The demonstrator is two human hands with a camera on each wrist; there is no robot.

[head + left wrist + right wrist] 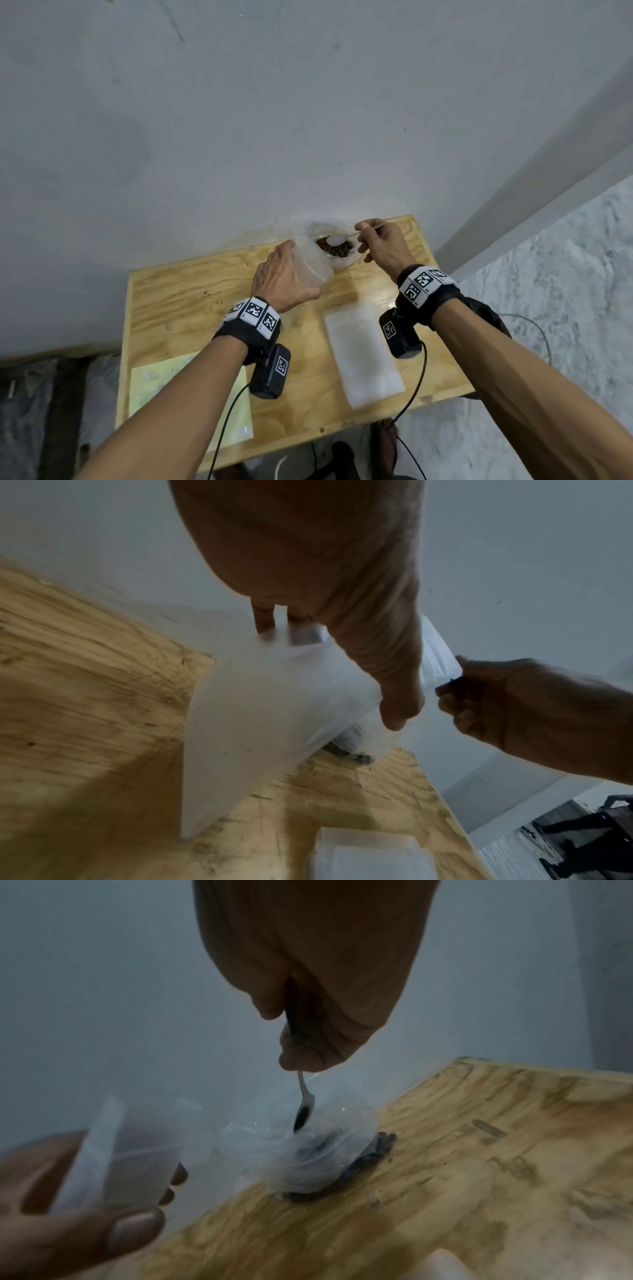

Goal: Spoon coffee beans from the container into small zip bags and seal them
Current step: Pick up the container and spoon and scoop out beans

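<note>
A clear plastic container (pixel 349 258) of brown coffee beans (pixel 337 249) stands at the table's back edge by the wall. My right hand (pixel 364 231) pinches a small metal spoon (pixel 342 237) by its handle. In the right wrist view the spoon (pixel 304 1107) has its bowl dipped inside the container (pixel 325 1148). My left hand (pixel 301 269) grips a frosted zip bag (pixel 313 265) just left of the container, mouth tilted toward it. The left wrist view has the bag (pixel 260 723) hanging between thumb and fingers (pixel 263 620). I cannot tell what is inside the bag.
A flat pile of frosted zip bags (pixel 363 349) lies on the plywood table (pixel 191 291) under my right wrist. A pale yellow sheet (pixel 154 387) lies at the front left corner. The wall rises right behind the container. Floor lies beyond the table's right edge.
</note>
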